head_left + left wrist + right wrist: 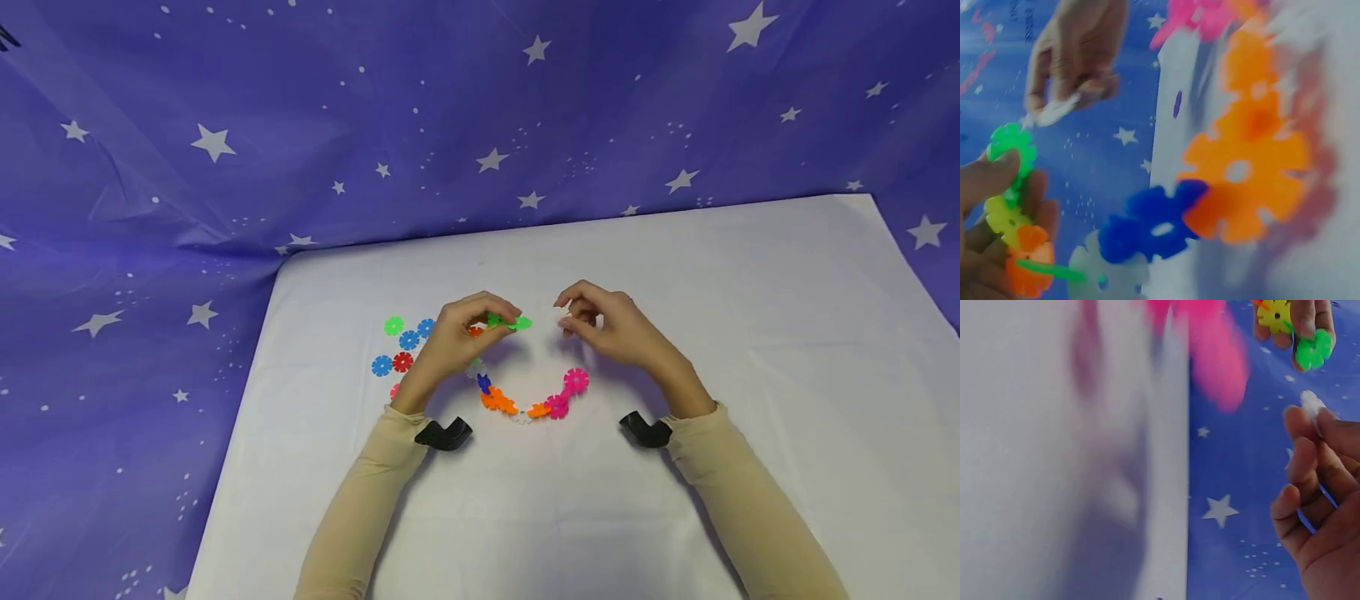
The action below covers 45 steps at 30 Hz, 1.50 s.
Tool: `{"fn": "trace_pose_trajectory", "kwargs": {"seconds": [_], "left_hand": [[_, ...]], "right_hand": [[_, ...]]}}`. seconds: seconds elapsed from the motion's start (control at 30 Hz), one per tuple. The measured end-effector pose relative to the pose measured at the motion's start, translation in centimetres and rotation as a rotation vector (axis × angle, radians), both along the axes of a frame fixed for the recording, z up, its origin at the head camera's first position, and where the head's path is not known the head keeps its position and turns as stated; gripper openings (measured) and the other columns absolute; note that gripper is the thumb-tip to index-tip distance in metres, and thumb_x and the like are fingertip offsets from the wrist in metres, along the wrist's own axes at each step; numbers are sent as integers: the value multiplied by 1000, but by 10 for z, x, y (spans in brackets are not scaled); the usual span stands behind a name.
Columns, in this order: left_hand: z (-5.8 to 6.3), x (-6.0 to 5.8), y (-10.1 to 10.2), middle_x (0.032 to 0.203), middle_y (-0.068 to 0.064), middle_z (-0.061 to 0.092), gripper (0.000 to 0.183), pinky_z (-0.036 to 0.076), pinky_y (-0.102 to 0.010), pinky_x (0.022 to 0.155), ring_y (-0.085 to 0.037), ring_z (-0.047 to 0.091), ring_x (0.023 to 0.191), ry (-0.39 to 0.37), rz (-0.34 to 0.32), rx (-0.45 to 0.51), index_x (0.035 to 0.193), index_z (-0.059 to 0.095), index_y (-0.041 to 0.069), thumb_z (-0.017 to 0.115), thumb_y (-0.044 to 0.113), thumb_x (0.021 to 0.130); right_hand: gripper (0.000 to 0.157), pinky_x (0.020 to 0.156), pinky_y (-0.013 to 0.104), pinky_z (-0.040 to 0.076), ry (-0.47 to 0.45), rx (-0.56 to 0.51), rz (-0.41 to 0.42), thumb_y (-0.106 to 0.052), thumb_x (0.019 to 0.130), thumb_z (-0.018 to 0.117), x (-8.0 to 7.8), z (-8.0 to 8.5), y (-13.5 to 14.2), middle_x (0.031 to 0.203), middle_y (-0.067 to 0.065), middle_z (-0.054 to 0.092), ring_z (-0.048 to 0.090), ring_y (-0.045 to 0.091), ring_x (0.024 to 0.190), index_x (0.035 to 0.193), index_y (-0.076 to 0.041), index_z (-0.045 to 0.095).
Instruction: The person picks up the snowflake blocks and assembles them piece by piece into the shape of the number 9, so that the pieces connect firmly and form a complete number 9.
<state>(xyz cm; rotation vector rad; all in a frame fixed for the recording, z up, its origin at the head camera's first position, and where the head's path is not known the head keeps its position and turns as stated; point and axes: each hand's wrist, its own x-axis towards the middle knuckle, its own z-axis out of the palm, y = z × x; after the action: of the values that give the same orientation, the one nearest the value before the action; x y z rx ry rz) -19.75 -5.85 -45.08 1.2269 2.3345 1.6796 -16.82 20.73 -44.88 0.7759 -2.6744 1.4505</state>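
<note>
Right hand point(609, 326): fingers pinch white disc point(1312, 403). Left hand point(467, 337): fingers clamped on green disc point(523, 322) at end of chain point(495, 399). White lies right of green, visible gap between; both held over surface point(720, 292), toward its far edge.

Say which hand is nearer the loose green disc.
Left. The left hand is right of the loose green disc, holding a disc chain; the right hand is farther right, pinching a white piece.

Two hands point(453, 335), two sleeves point(369, 496), two black wrist pieces point(444, 435), three light-blue discs point(408, 340) showing, one dark-red disc point(402, 362)
</note>
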Motion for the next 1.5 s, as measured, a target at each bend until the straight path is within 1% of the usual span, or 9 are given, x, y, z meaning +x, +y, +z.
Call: {"fn": "trace_pose_trajectory", "kwargs": {"seconds": [0.1,0.2,0.43,0.6,0.73,1.03,1.23,1.37,1.5], "left_hand": [[2,3,5,103,-11,72,8,56,-28,77,-19,67,94,77,20,44,91,70,6,71,-1,87],[4,7,6,103,-13,72,9,56,-28,78,-21,68,94,100,18,59,90,70,4,71,-3,86],[4,8,9,102,-12,72,8,57,-28,77,-21,68,94,90,3,64,90,71,5,71,-2,86],[3,7,10,103,-11,72,8,57,-27,77,-19,68,94,96,12,58,91,70,5,71,-3,86],[3,7,10,103,-12,72,8,57,-27,78,-19,68,94,101,8,54,92,70,4,70,-2,87],[1,6,9,102,-11,72,9,57,-26,76,-19,68,93,115,15,39,93,72,5,71,-2,86],[-1,8,13,94,-16,73,8,57,-28,81,-26,70,90,129,41,107,87,73,0,72,-7,83],[-2,10,16,92,-18,71,8,57,-29,82,-29,70,89,109,51,146,86,72,-2,72,-9,82],[-2,10,17,98,-15,70,7,57,-26,78,-24,68,90,93,48,78,88,69,0,70,-6,86]], "right_hand": [[23,62,23,46,63,-28,9,-3,88,71,4,5,-2,74,-1,66,56,9,66,109,-9,63],[27,63,21,47,102,-35,41,1,86,72,6,8,-3,74,-7,65,54,7,65,108,-11,64],[30,63,21,47,141,-45,58,6,83,72,9,10,-8,75,-7,67,55,6,65,107,-10,66],[33,61,21,46,165,-44,43,8,81,74,10,10,-9,72,-7,64,53,6,64,107,-12,67],[31,60,21,46,166,-46,43,5,82,74,10,9,-9,71,-10,61,51,6,63,107,-12,67],[32,59,23,46,174,-48,45,5,81,75,10,9,-13,71,-4,61,51,6,63,107,-11,68],[28,57,26,46,228,-70,13,5,82,73,12,9,-20,72,-5,65,56,9,65,106,-8,68],[24,55,23,44,250,-100,-12,5,83,73,13,7,-24,72,-2,68,61,10,64,102,-8,68],[27,57,22,44,227,-74,-18,5,83,73,12,6,-24,73,-1,67,58,7,66,107,-8,67]]}}
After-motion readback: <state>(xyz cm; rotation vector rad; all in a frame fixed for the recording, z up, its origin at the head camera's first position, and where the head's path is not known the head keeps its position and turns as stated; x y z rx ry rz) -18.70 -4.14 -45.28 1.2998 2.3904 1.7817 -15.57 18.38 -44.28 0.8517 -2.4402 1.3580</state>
